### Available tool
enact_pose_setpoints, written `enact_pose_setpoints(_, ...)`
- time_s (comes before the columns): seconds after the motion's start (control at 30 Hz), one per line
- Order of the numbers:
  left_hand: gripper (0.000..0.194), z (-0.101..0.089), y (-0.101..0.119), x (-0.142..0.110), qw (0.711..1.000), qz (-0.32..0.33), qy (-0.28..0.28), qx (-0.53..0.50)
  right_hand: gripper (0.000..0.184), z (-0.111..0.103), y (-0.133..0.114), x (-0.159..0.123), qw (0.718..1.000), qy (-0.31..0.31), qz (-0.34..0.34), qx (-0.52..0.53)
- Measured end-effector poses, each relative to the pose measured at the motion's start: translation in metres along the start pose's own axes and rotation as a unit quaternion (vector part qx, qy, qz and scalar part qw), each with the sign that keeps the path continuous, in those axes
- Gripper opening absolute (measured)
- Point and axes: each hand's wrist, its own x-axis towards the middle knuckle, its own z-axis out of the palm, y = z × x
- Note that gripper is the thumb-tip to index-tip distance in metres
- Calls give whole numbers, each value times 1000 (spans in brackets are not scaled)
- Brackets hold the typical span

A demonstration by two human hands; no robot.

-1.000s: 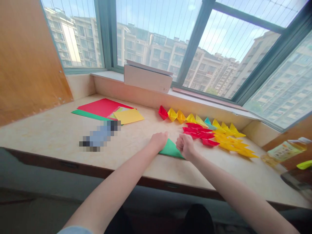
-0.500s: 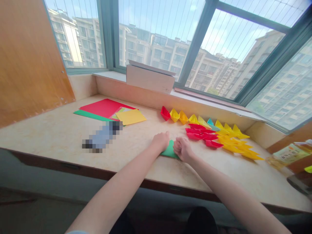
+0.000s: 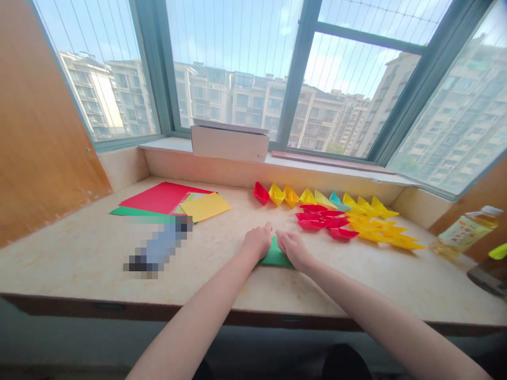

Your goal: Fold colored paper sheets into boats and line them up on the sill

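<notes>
A piece of green paper (image 3: 275, 257) lies on the tabletop near its front edge, between my two hands. My left hand (image 3: 257, 243) is closed at the paper's left side, fingers curled and thumb side up. On the right side, my right hand (image 3: 293, 249) is also closed, its fingers bent against the paper. Both hands cover parts of the sheet, so its full outline and folds are hidden. Just beyond my right hand stand several red folded paper boats (image 3: 312, 224).
Several yellow paper boats (image 3: 372, 229) stand at the right, with a blue one (image 3: 338, 201) behind. A bottle (image 3: 465, 232) is at the far right. Red sheets (image 3: 158, 195) and a yellow sheet (image 3: 206, 206) lie at the left, near a blurred-out object (image 3: 158, 248). A white box (image 3: 229, 142) rests on the sill.
The view has tilted up and shifted right, showing more of the bottle. Both hands stay at the green paper; the right hand's fingers have shifted slightly, and more of the paper shows.
</notes>
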Motion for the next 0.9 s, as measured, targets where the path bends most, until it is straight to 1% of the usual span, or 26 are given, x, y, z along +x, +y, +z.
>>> enact_pose_setpoints(0.03,31,0,-1,0,1000,5,3,8,48,-5,-2,-2,999,-9,-15,-30)
enact_pose_setpoints(0.1,29,-1,-2,0,1000,15,8,24,40,-21,-8,-10,995,-41,-39,-86)
enact_pose_setpoints(0.2,28,-3,0,-3,998,45,19,44,15,-46,-16,-28,981,-107,-69,-148)
enact_pose_setpoints(0.23,28,-5,3,-5,996,64,24,52,15,-53,-17,-33,971,-133,-84,-179)
enact_pose_setpoints(0.27,27,-7,6,-8,994,89,30,59,16,-58,-18,-39,945,-160,-121,-259)
enact_pose_setpoints(0.3,25,-9,10,-11,990,119,36,67,16,-62,-19,-43,920,-172,-148,-320)
enact_pose_setpoints(0.37,20,-14,20,-17,978,186,46,83,20,-65,-17,-47,869,-187,-195,-415)
enact_pose_setpoints(0.43,17,-20,29,-21,964,239,56,101,21,-65,-14,-46,838,-187,-230,-458)
enact_pose_setpoints(0.53,17,-30,36,-19,946,293,66,125,19,-64,-10,-38,810,-169,-271,-491)
enact_pose_setpoints(0.63,24,-41,35,-10,936,314,77,139,23,-70,-9,-22,806,-133,-285,-501)
enact_pose_setpoints(0.77,37,-52,25,4,941,298,97,129,18,-82,-15,6,816,-80,-290,-494)
enact_pose_setpoints(0.83,40,-50,18,12,944,293,90,122,18,-84,-17,18,820,-65,-290,-490)
enact_pose_setpoints(0.9,36,-43,11,18,947,286,83,119,20,-85,-16,26,821,-67,-293,-486)
